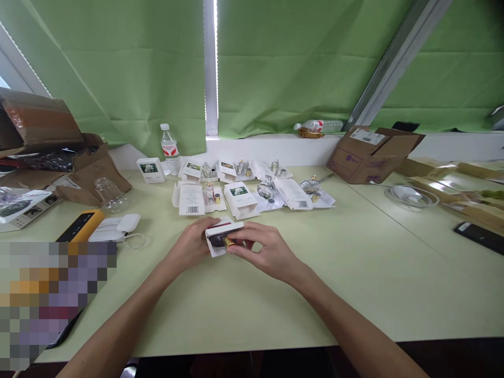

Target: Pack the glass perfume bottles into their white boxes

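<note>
Above the middle of the table, my left hand (192, 242) grips a small white carton (216, 250) by its left side. The carton's near end is open and shows a dark inside. My right hand (268, 249) pinches a small gold cap (229, 243) at that opening. Whether the cap is attached to something inside the carton is hidden. Just beyond my hands lie opened white cartons (241, 199) with small glass bottles, among them a pinkish bottle (209, 195) beside a gold cap (217, 198) and a round faceted bottle (266, 190).
A water bottle (170, 149) stands by the wall; another bottle (321, 126) lies on the ledge. Cardboard boxes stand left (84, 176) and right (366, 157). A yellow-black device (81, 226), a white case (128, 223), a coiled cable (411, 197) and a black device (482, 237) lie around.
</note>
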Available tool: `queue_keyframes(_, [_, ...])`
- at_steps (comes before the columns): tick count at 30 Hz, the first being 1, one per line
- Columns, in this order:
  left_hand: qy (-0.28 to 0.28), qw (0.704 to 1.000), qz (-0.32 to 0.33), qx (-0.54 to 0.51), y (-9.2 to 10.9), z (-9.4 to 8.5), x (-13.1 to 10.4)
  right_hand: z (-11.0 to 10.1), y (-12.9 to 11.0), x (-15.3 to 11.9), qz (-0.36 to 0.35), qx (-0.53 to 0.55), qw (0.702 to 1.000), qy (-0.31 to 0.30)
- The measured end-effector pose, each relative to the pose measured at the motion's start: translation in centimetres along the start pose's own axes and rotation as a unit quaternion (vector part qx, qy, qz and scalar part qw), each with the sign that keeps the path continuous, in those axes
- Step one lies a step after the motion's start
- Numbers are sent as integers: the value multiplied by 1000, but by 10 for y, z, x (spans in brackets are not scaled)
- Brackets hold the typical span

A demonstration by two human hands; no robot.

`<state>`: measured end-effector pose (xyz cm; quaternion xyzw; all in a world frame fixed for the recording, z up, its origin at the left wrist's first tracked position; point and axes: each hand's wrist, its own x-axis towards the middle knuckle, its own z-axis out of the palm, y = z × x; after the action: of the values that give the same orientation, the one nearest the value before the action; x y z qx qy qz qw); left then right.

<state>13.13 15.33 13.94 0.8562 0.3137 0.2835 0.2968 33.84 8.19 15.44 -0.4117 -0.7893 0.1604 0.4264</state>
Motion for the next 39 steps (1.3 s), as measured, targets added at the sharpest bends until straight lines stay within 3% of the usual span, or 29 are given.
queue_keyframes(6, [-2, 1000, 2, 4, -2, 0, 0, -6, -4, -1, -2, 11, 999, -46])
queue_keyframes(17, [15, 1000, -4, 3, -2, 1, 1, -2, -2, 2, 42, 14, 999, -25])
queue_keyframes(28, [15, 999, -28, 20, 0, 0, 0, 0, 0, 1, 25, -74, 997, -1])
queue_keyframes(39, [16, 999, -8, 49, -2, 3, 0, 3, 3, -1, 22, -103, 994, 2])
